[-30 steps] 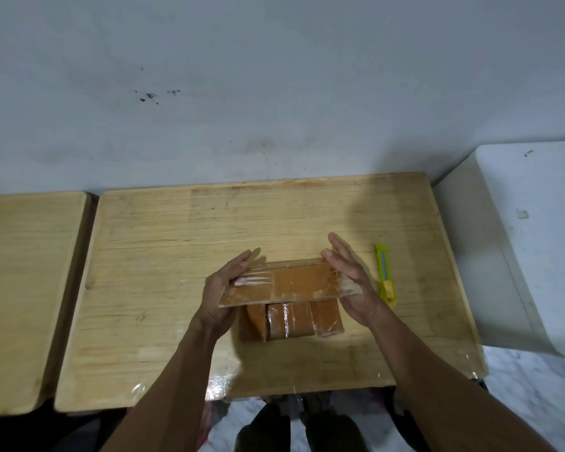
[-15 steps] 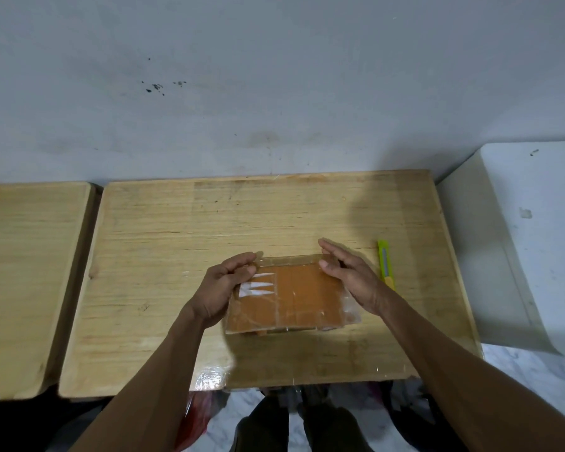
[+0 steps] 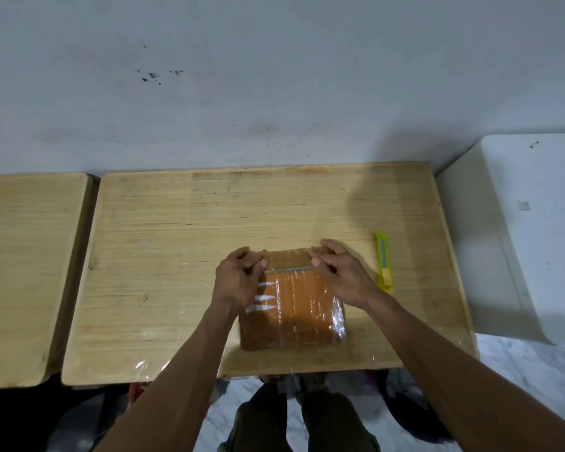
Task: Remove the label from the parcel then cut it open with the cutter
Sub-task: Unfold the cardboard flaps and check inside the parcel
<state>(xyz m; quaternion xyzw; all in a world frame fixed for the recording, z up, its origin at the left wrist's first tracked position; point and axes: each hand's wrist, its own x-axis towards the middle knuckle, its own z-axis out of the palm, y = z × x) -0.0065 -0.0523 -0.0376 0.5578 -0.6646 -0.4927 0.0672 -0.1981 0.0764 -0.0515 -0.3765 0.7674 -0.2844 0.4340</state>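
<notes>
A flat brown parcel (image 3: 294, 308) wrapped in shiny clear tape lies on the wooden table (image 3: 177, 256), near its front edge. My left hand (image 3: 238, 278) pinches the parcel's far left corner with curled fingers. My right hand (image 3: 340, 272) pinches the far right corner the same way. A clear strip runs between the two hands along the far edge. No label can be told apart on the parcel. The yellow-green cutter (image 3: 384, 262) lies on the table just right of my right hand, untouched.
A second wooden table (image 3: 23, 262) stands to the left, across a narrow gap. A white cabinet top (image 3: 529, 230) sits to the right. The grey wall runs right behind the tables. My legs show below the front edge.
The parcel, held tilted up on edge a second ago, now lies flat on the table. Both hands went from open palms on its sides to pinching its far corners.
</notes>
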